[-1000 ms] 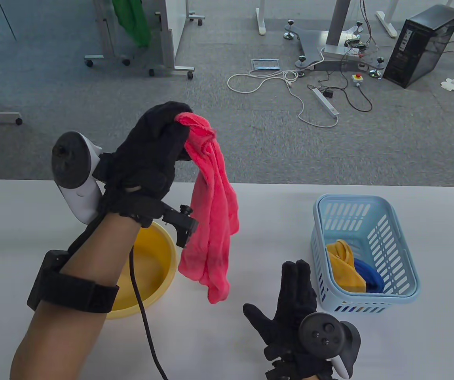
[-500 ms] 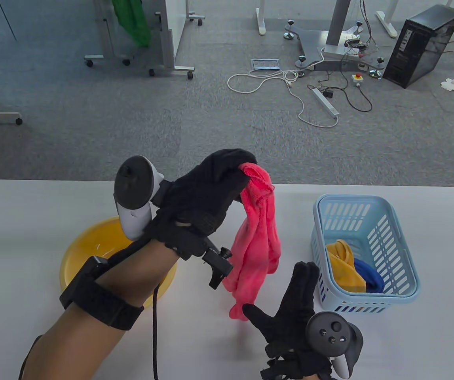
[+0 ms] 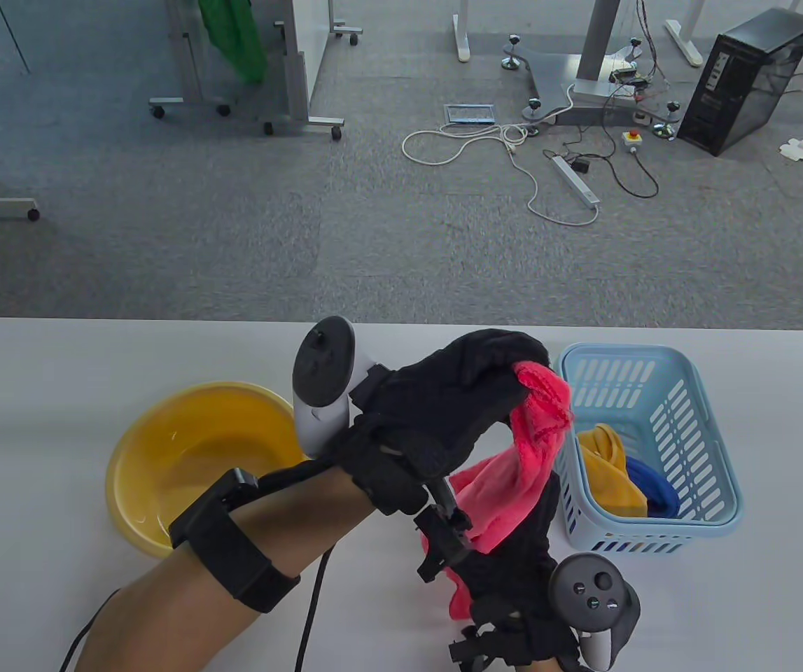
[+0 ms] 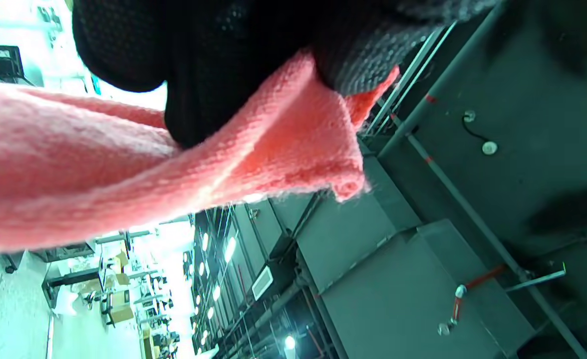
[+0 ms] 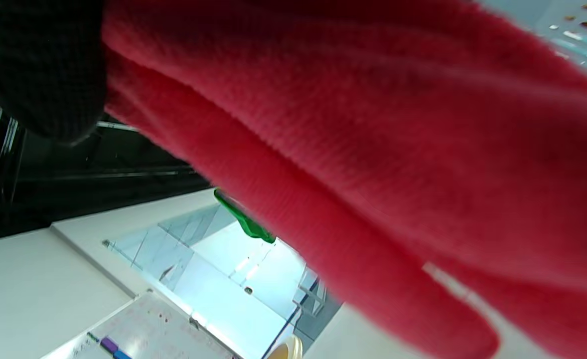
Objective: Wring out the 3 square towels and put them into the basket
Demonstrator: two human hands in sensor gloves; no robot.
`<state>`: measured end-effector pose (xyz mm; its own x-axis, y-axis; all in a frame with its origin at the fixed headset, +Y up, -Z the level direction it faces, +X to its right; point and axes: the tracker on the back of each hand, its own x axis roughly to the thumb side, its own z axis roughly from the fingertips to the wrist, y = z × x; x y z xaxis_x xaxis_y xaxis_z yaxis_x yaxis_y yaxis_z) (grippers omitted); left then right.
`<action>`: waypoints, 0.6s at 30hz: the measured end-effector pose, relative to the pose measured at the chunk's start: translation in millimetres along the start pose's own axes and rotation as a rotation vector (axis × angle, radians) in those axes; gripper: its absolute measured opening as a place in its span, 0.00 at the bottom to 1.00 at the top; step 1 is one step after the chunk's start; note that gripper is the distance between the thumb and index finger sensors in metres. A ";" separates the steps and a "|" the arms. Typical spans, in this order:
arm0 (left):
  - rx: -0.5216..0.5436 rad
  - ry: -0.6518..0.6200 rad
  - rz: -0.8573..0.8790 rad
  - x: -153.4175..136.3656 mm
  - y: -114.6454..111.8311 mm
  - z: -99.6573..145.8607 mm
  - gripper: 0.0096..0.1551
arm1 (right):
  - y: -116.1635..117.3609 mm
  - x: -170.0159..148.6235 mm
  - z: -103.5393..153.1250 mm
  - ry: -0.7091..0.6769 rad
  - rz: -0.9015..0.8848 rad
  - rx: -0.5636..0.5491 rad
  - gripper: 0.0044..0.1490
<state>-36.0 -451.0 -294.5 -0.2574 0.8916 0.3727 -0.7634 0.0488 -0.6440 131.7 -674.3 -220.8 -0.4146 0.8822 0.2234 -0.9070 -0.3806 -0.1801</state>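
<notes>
White table (image 3: 58, 420), left hand (image 3: 443, 413) pinching red towel (image 3: 520, 476), hanging lengthwise downward

Red towel (image 3: 538, 448) dangles bunched, just left of the light-blue basket (image 3: 702, 434); yellow towel (image 3: 608, 476) and blue towel (image 3: 653, 490) lie inside.

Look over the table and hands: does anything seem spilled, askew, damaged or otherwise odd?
Nothing stands out. The yellow basin sits upright on the table, with no puddle visible. The blue basket stands level, holding a yellow towel and a blue towel. The left hand grips the pink towel.
</notes>
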 end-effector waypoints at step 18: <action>0.042 -0.017 0.089 -6.6 9.2 15.9 0.24 | 0.2 -4.9 -4.7 -0.121 -0.123 0.020 0.26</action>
<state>-50.7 -463.6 -292.2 -0.3348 0.8837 0.3270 -0.7611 -0.0491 -0.6467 133.8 -677.5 -226.5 -0.3054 0.8829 0.3565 -0.9521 -0.2785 -0.1260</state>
